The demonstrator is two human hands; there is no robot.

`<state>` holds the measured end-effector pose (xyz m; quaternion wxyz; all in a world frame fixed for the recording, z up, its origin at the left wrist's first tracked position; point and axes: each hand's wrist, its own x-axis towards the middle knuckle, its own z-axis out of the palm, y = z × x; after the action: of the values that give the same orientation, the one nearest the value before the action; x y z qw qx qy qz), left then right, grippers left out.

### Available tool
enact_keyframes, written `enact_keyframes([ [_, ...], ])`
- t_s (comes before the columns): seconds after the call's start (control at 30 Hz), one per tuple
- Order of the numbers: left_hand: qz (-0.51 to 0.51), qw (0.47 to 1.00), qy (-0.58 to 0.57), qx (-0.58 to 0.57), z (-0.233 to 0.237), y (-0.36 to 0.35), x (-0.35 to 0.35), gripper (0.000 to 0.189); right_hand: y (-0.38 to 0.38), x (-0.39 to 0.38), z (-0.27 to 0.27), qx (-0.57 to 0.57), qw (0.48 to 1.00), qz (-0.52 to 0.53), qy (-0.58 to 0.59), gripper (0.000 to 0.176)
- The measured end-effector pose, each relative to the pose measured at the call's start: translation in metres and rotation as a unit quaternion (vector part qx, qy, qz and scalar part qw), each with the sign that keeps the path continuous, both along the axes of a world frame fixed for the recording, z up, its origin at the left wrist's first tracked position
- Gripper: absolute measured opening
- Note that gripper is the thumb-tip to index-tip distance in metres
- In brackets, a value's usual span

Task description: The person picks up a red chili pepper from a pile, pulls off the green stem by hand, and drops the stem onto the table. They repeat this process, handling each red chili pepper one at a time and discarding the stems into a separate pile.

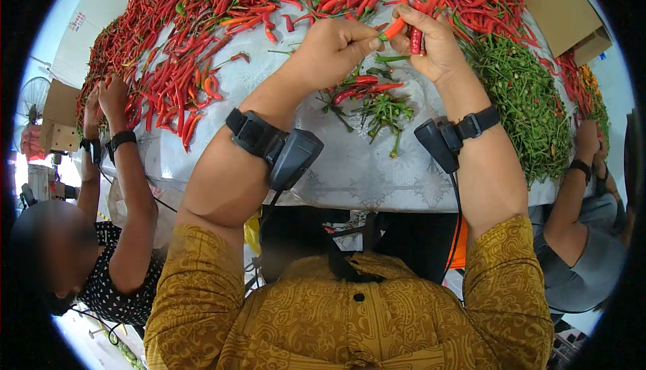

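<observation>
In front of me, both my hands meet over the table. My left hand is closed, thumb and forefinger pinching the green stem end of a red chili pepper. The same chili's body sits in the fingers of my right hand, which also grips darker red chilies against its palm. Below the hands lies a small heap of green chili stems, with a few loose red chilies beside it.
Red chilies are heaped across the back and left of the covered table. A large pile of green stems lies at right. People work on both sides, one person's hands at left. A cardboard box stands at back right.
</observation>
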<state>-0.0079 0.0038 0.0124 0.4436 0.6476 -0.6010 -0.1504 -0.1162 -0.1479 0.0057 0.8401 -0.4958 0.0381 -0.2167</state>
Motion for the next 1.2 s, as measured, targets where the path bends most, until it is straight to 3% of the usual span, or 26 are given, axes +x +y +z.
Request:
enact_keyframes([
  [0.13,-0.020,0.999,0.000,-0.049,-0.001,-0.001,-0.003,0.016,-0.001,-0.001,0.000,0.079,0.996,0.041,0.015,0.013],
  [0.3,-0.087,0.991,0.033,-0.096,-0.004,-0.002,-0.011,0.016,-0.005,0.000,-0.005,0.085,0.995,0.027,0.041,0.013],
  [0.37,-0.147,0.975,0.144,-0.085,-0.004,-0.001,-0.015,0.023,-0.010,0.000,-0.006,0.072,0.996,0.045,0.029,0.013],
  [0.4,-0.147,0.975,0.144,-0.085,-0.002,0.000,-0.012,0.023,-0.013,0.000,-0.008,0.073,0.995,0.071,0.013,0.013],
  [0.47,-0.191,0.978,0.088,-0.017,0.003,0.005,-0.005,0.027,-0.019,0.002,-0.012,0.075,0.993,0.096,-0.003,0.016],
  [0.53,-0.183,0.979,0.081,-0.022,0.003,0.004,-0.006,0.026,-0.026,0.004,-0.017,0.126,0.983,0.129,-0.036,0.015],
  [0.6,-0.176,0.981,0.074,-0.028,0.001,0.003,-0.007,0.025,-0.023,0.004,-0.015,0.149,0.983,0.099,-0.034,0.014],
  [0.67,-0.023,0.999,-0.032,-0.020,-0.002,-0.001,-0.008,0.022,-0.020,0.004,-0.012,0.172,0.982,0.068,-0.032,0.013],
  [0.8,0.022,0.988,-0.134,-0.075,-0.015,-0.009,-0.001,0.022,-0.020,0.003,-0.011,0.175,0.984,0.004,-0.024,0.012],
  [0.87,0.030,0.958,-0.266,-0.106,-0.020,-0.011,-0.001,0.023,-0.021,0.004,-0.012,0.170,0.985,-0.010,-0.021,0.012],
  [0.97,0.038,0.954,-0.297,-0.033,-0.024,-0.010,-0.004,0.023,-0.024,0.005,-0.015,0.165,0.985,-0.023,-0.030,0.011],
  [1.07,0.050,0.952,-0.301,-0.004,-0.023,-0.010,-0.006,0.020,-0.025,0.005,-0.016,0.163,0.986,0.015,-0.030,0.010],
  [1.2,0.041,0.956,-0.290,-0.003,-0.025,-0.011,-0.004,0.017,-0.020,0.007,-0.015,0.145,0.989,-0.024,-0.025,0.009],
])
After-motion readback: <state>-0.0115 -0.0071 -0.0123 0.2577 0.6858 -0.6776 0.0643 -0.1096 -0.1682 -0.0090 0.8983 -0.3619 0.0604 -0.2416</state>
